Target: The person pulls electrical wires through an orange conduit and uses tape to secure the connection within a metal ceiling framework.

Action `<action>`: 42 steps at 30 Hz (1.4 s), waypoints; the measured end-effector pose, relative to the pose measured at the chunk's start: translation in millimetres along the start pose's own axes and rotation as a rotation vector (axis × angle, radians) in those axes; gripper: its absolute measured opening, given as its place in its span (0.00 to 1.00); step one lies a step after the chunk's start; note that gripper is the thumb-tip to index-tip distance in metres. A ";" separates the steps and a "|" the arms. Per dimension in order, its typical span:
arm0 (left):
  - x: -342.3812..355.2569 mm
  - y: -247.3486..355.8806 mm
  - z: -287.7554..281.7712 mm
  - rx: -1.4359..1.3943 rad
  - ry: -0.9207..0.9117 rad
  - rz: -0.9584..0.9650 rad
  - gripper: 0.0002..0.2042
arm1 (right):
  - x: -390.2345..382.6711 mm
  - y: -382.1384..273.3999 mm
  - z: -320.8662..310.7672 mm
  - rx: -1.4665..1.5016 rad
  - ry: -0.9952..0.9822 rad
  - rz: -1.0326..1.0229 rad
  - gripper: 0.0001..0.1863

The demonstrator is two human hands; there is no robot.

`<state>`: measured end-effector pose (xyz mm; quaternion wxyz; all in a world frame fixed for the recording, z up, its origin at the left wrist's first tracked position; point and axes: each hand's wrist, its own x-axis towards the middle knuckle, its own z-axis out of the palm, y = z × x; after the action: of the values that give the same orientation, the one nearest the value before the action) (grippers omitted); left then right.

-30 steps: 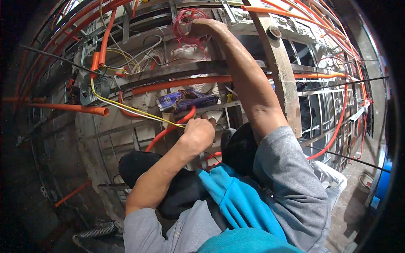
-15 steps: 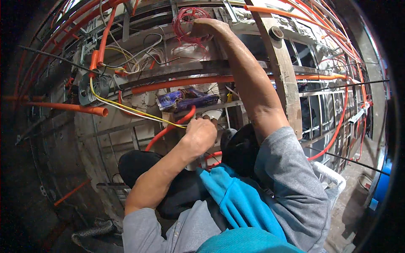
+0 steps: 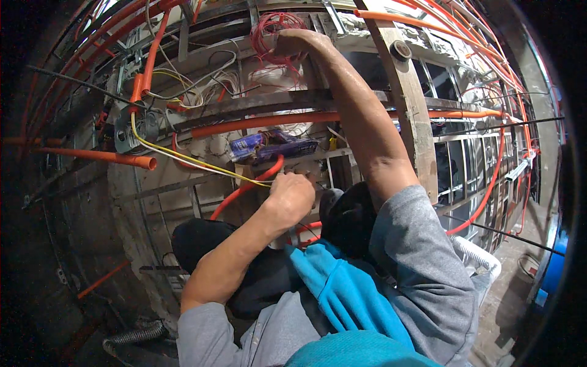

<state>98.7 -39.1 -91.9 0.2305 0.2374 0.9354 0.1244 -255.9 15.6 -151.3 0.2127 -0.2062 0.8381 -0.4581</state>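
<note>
My left hand is closed in front of my knees, its fingers round the ends of several wires. A yellow wire and a white wire run into it from an orange conduit at the left. Stretched far forward, my right hand closes on a loose coil of thin red wire at the top; its fingertips are partly hidden. Between the hands, a torn purple package rests on the framing behind a bent red-orange tube.
A wooden post stands right of my right arm. A metal bar and a long orange pipe cross ahead. Another orange pipe ends open at the left. Dark rods jut out on the right, near a white corrugated hose.
My right hand has shifted very slightly at the red wire coil. The left hand and its wires hold nearly the same place.
</note>
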 end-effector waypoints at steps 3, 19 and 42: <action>-0.4 -3.7 6.7 0.005 0.004 0.006 0.07 | -0.8 -0.2 0.4 0.000 0.001 0.003 0.21; 0.4 -4.8 8.8 0.045 0.077 0.049 0.06 | 6.9 -5.9 7.1 0.005 -0.017 0.013 0.21; 14.1 -8.9 14.9 0.074 -0.036 -0.001 0.11 | 19.8 -31.2 19.5 -0.288 -0.274 -0.017 0.24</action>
<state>91.6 -37.8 -113.1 0.2384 0.2475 0.9352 0.0856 -257.0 -23.9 -137.5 0.2895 -0.3019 0.8563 -0.3030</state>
